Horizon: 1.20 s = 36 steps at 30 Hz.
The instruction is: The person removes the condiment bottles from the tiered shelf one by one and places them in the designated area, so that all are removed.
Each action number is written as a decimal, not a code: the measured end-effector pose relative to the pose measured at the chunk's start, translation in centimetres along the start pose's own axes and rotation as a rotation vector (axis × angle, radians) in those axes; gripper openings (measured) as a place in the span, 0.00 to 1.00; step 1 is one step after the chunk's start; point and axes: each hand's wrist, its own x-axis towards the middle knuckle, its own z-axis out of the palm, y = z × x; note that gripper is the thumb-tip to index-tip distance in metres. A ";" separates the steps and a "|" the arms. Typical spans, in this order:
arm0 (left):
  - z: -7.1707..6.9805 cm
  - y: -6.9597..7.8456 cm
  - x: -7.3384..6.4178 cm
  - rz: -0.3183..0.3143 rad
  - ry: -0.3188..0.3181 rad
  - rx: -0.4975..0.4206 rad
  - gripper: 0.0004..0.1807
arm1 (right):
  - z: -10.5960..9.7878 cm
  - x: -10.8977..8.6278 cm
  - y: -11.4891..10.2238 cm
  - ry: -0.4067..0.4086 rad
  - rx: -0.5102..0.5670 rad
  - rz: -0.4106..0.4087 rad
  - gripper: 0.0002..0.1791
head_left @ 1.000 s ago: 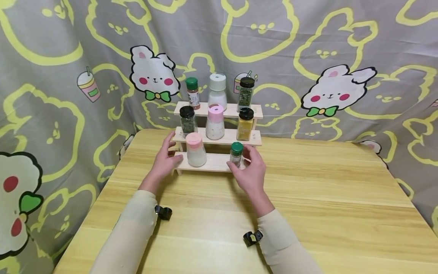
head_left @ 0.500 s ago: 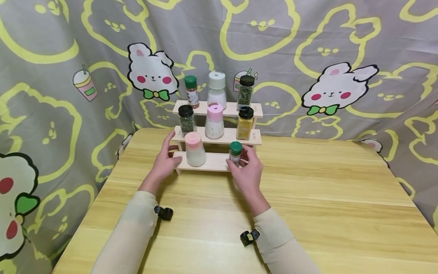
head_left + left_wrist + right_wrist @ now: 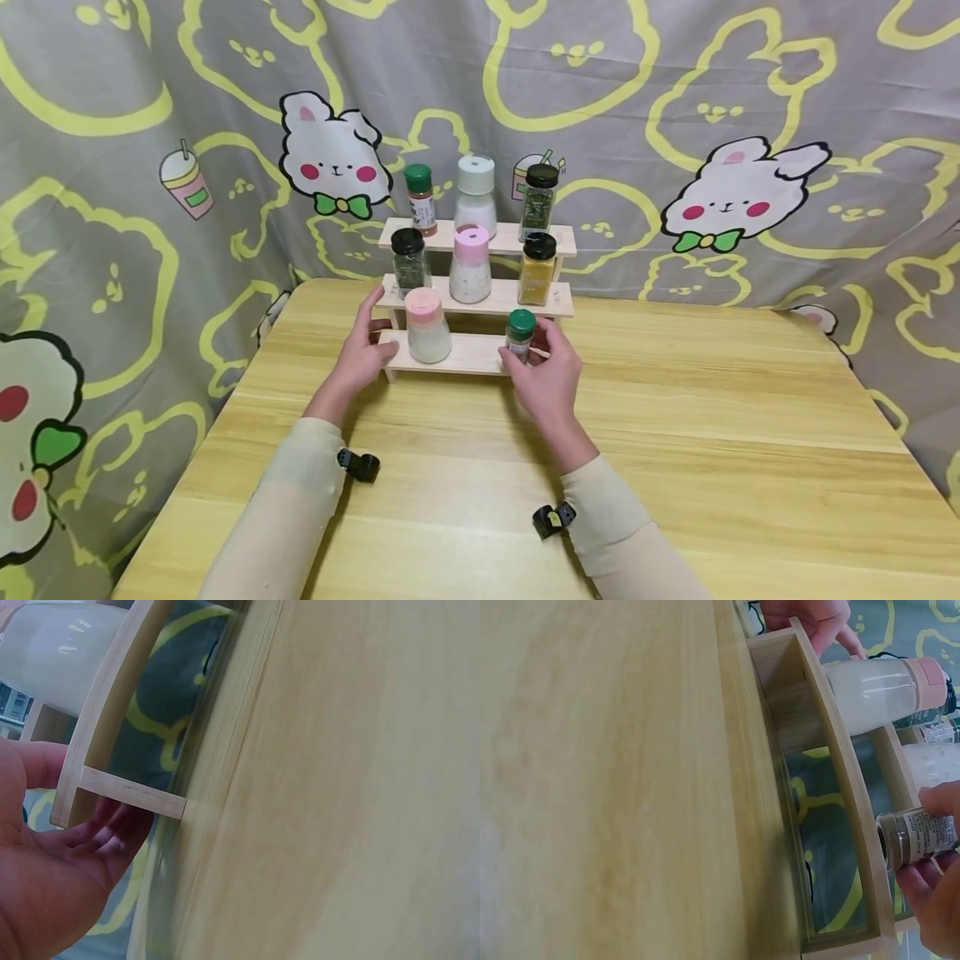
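A three-tier wooden spice rack [image 3: 480, 352] stands on the table. My left hand [image 3: 356, 358] grips the left end of its lowest shelf; in the left wrist view fingers [image 3: 124, 840] curl behind the shelf's leg. A small green-capped spice jar [image 3: 521, 327] is upright at the right part of that shelf. My right hand [image 3: 551, 371] pinches it between thumb and fingers. Seen from the right wrist, the jar's base [image 3: 889, 841] is close at the shelf's edge, its label facing the camera. A pink-capped jar of white contents [image 3: 428, 329] stands toward the shelf's left.
On the middle shelf stand a black-capped herb jar [image 3: 411, 265], a pink-lidded jar [image 3: 471, 265] and a yellow spice jar [image 3: 536, 271]. The top shelf bears a green-capped red spice jar [image 3: 422, 200], a pale-lidded jar [image 3: 476, 196] and a dark herb jar [image 3: 537, 204]. A patterned curtain [image 3: 600, 108] hangs behind.
The right hand and the green-capped jar have shifted slightly left, then slightly right again along the lowest shelf. The left hand keeps its hold on the rack.
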 end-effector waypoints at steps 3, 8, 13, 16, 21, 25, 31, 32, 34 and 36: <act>0.0 1.1 -0.4 -0.027 -0.014 -0.031 0.49 | -0.4 0.0 -0.1 0.000 0.004 -0.001 0.27; -0.1 1.1 -0.4 -0.021 -0.016 -0.047 0.50 | -1.1 0.0 0.0 0.003 0.009 0.003 0.27; 0.0 2.6 -0.9 -0.029 -0.029 -0.058 0.48 | -1.9 -0.2 0.0 0.002 -0.008 0.005 0.28; 0.1 2.6 -1.0 -0.017 -0.026 -0.057 0.48 | -2.5 -0.3 -0.2 0.005 -0.022 -0.007 0.29; 0.1 2.4 -1.0 -0.009 -0.021 -0.073 0.48 | -3.6 -0.5 -0.5 -0.001 -0.032 -0.021 0.28; 0.1 2.3 -0.9 -0.008 -0.021 -0.078 0.48 | -4.5 -0.7 -0.5 0.005 -0.045 -0.024 0.28; 0.1 2.1 -0.8 -0.005 -0.022 -0.084 0.48 | -6.0 -1.0 -0.1 0.035 -0.063 -0.020 0.29; 0.1 2.1 -0.8 -0.009 -0.022 -0.084 0.48 | -6.3 -1.0 0.0 0.040 -0.064 -0.021 0.30; 0.1 2.0 -0.8 -0.014 -0.020 -0.081 0.48 | -6.7 -1.0 0.2 0.045 -0.069 -0.020 0.30; 0.1 1.9 -0.7 -0.010 -0.021 -0.081 0.49 | -7.2 -0.8 0.4 0.049 -0.069 -0.010 0.30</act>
